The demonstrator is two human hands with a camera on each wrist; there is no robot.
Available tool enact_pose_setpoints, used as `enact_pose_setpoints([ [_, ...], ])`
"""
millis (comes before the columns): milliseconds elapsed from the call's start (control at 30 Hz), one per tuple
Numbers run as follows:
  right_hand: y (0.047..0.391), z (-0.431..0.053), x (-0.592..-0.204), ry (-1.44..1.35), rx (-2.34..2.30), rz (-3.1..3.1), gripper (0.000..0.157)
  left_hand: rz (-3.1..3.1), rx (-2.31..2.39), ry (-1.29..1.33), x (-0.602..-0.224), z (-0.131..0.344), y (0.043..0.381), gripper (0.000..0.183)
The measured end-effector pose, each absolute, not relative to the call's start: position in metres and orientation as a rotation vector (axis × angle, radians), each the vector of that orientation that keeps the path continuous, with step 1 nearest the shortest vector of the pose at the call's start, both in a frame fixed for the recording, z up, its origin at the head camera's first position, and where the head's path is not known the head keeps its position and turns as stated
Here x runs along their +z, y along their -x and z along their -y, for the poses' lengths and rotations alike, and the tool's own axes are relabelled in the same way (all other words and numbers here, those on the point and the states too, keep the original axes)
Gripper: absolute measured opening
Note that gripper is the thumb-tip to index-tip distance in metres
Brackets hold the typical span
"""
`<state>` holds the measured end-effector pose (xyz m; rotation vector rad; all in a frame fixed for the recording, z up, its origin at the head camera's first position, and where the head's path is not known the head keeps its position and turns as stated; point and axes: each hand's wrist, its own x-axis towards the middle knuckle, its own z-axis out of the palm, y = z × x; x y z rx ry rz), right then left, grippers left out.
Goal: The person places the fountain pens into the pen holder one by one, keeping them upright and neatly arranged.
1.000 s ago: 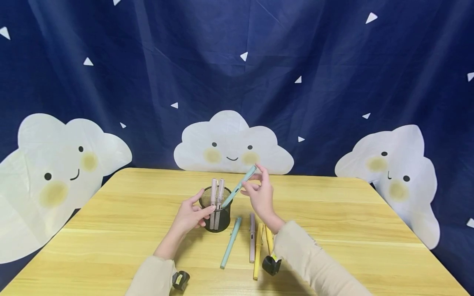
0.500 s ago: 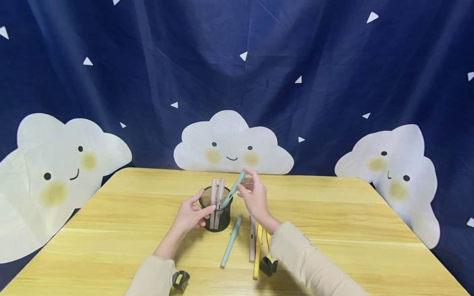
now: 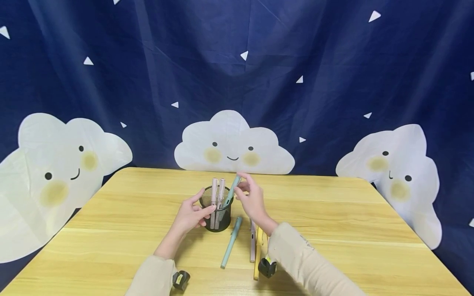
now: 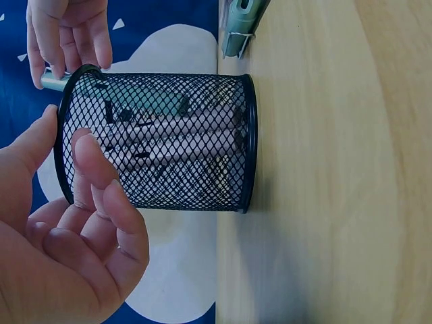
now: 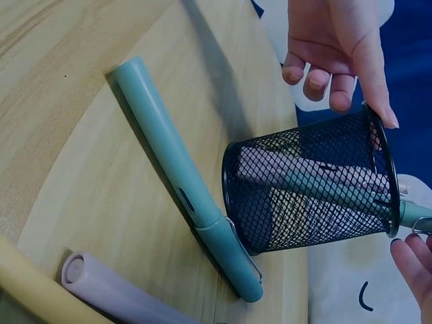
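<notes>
A black mesh pen holder [image 3: 223, 222] stands upright on the table. My left hand [image 3: 189, 214] grips its rim between thumb and fingers from the left. Two pale pink pens [image 3: 214, 190] stand inside it. At its right side, my right hand [image 3: 253, 202] pinches the upper end of a teal pen [image 3: 232, 191], tilted with its lower part inside the holder. Through the mesh in the left wrist view, this teal pen [image 4: 158, 101] shows beside the pink ones. Another teal pen [image 5: 165, 145] lies on the wood close to the holder's base.
Right of the loose teal pen lie a mauve pen [image 3: 253, 248] and a yellow pen [image 3: 257, 261], partly below my right forearm. The wooden table [image 3: 92, 230] ends at a dark blue curtain [image 3: 237, 86] printed with clouds.
My right hand has moved left and slightly down, bringing the teal pen deeper into the holder and more upright. The left hand has kept its grip on the rim.
</notes>
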<state>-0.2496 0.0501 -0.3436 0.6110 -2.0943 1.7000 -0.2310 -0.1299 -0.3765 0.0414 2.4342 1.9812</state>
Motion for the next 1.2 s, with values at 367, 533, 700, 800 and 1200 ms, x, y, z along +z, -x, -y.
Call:
enact_pose_setpoints([
  [367,0.234,-0.047,-0.329,-0.633,1.674,2.145,0.026,-2.428,1.979,-0.024,-0.376,0.129,0.23,0.073],
  [533,0.235,-0.046,-0.33,-0.617,1.652,2.164,0.026,-2.426,1.98,-0.018,-0.377,0.129,0.231,0.073],
  [700,0.253,-0.047,-0.348,-0.616,1.623,2.17,0.026,-2.423,1.983,-0.023,-0.377,0.129,0.231,0.073],
  [800,0.259,-0.047,-0.355,-0.616,1.578,2.191,0.024,-2.417,1.989,-0.026,-0.377,0.129,0.231,0.073],
  [1200,0.261,-0.05,-0.362,-0.577,1.474,2.259,0.023,-2.422,1.988,-0.038,-0.377,0.13,0.231,0.073],
])
